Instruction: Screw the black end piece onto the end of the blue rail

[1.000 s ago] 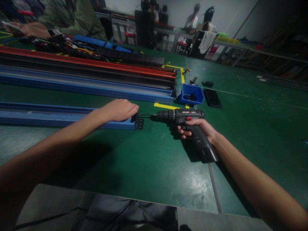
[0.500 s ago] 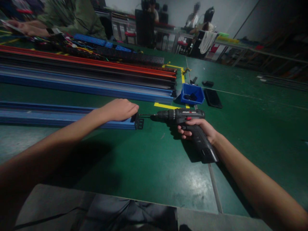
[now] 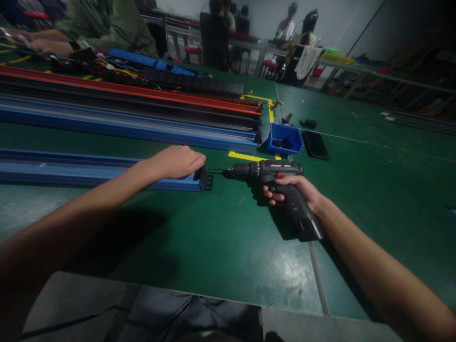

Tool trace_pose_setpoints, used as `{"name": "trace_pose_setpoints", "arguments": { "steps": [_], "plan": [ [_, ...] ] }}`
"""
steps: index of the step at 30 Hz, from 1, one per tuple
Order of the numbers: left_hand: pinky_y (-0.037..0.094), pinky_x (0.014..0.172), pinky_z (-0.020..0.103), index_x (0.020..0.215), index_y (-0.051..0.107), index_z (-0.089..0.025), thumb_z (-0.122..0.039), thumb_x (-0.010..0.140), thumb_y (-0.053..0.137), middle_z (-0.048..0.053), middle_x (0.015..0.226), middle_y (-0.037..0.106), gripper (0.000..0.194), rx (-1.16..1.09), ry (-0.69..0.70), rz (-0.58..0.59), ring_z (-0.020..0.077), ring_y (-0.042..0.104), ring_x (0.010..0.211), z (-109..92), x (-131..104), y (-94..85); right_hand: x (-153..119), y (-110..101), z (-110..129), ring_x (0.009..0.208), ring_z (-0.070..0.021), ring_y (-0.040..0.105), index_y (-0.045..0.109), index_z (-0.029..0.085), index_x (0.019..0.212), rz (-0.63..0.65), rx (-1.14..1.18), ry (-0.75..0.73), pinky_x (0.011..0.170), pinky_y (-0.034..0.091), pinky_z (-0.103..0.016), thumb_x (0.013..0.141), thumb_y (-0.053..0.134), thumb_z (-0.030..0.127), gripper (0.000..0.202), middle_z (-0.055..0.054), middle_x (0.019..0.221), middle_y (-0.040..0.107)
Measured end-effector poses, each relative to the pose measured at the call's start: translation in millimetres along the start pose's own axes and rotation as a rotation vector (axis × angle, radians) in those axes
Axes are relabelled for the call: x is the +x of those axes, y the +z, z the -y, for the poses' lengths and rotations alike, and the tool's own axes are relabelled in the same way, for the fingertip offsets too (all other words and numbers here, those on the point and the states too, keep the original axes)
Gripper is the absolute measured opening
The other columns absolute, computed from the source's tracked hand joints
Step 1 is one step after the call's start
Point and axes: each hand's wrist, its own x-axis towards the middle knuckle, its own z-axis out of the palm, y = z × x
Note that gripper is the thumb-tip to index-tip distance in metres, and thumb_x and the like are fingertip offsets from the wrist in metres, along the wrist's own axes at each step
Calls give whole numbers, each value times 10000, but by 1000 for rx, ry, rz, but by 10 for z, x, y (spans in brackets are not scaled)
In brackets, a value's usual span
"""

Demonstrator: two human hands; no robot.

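I'm looking at a green table (image 3: 213,237) with a little blue bin (image 3: 287,132) on it, and black bits lie inside the bin. On the person's side of the bin, the right hand (image 3: 301,187) holds a black drill (image 3: 283,167), with its fingers wrapped tight around the handle. The drill points left, and its long thin bit (image 3: 218,170) sticks out past the bin's left side. The bit reaches up to the black end piece (image 3: 208,183) of a long blue rail (image 3: 89,172), but I can't tell if the tip touches it. That rail lies flat, to the left of the bin and a bit nearer the person. The left hand (image 3: 176,161) rests on the rail's end, fingers bent over the top. Its fingertips are mostly hidden, so I can't tell if they pinch the rail or just press on it. Left of the bin, more long bars lie side by side: a blue one (image 3: 199,137) and, farther back, an orange one (image 3: 178,95). Just right of the bin is a flat black thing (image 3: 316,145). Far to the left, behind the bin, someone in a green sleeve (image 3: 131,33) sits by a heap of colored wires (image 3: 117,66).
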Motion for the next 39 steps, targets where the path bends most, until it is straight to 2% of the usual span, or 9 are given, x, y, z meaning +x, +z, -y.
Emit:
{"name": "trace_pose_setpoints", "arguments": {
  "steps": [7, 12, 16, 21, 29, 35, 39],
  "plan": [
    [516, 694, 350, 1035, 711, -181, -285, 1030, 371, 131, 909, 778, 356, -4, 2, -4, 264, 728, 793, 4, -1, 7, -4, 9, -6, 597, -105, 633, 689, 39, 1035, -6, -13, -10, 770, 631, -270, 900, 662, 197, 210, -116, 854, 732],
    [508, 702, 357, 985, 705, -185, -291, 1021, 392, 120, 862, 764, 332, -59, -7, -31, 267, 723, 771, 14, -1, 27, -2, 17, -3, 598, -105, 637, 693, 15, 1030, -6, 0, -22, 768, 631, -276, 875, 680, 189, 234, -126, 854, 727],
    [500, 683, 357, 950, 698, -187, -307, 1022, 388, 109, 828, 751, 339, -75, -14, -60, 261, 714, 738, 11, -4, 33, 0, 16, -3, 601, -108, 633, 688, 38, 1029, 4, 0, -10, 752, 631, -271, 888, 659, 187, 207, -120, 853, 730],
    [489, 659, 328, 946, 689, -204, -327, 1044, 335, 89, 825, 758, 387, -34, -14, -22, 234, 721, 739, 14, 4, 19, 1, 19, -9, 586, -105, 624, 685, 41, 1033, -3, 13, -13, 764, 634, -279, 901, 648, 183, 197, -118, 854, 729],
    [480, 635, 362, 985, 698, -187, -312, 1057, 283, 124, 878, 765, 440, 19, 5, 1, 286, 728, 780, -2, 1, -7, -8, 31, -10, 576, -103, 630, 704, 31, 1021, -12, 9, -19, 765, 639, -276, 902, 646, 193, 209, -123, 848, 739],
    [514, 709, 357, 1026, 717, -192, -325, 1048, 335, 119, 894, 774, 405, -20, -14, 5, 267, 730, 800, 5, 0, -3, -5, 28, -9, 574, -104, 634, 702, 33, 1016, -10, 1, -22, 757, 640, -276, 893, 660, 193, 207, -124, 846, 740],
    [504, 682, 352, 1038, 708, -188, -317, 1057, 313, 124, 905, 775, 417, 16, -5, 18, 272, 735, 807, 12, 6, 6, -6, 35, -11, 588, -107, 640, 702, 12, 1016, -4, 4, -23, 754, 638, -271, 881, 670, 189, 225, -129, 835, 739]
  ]
}}
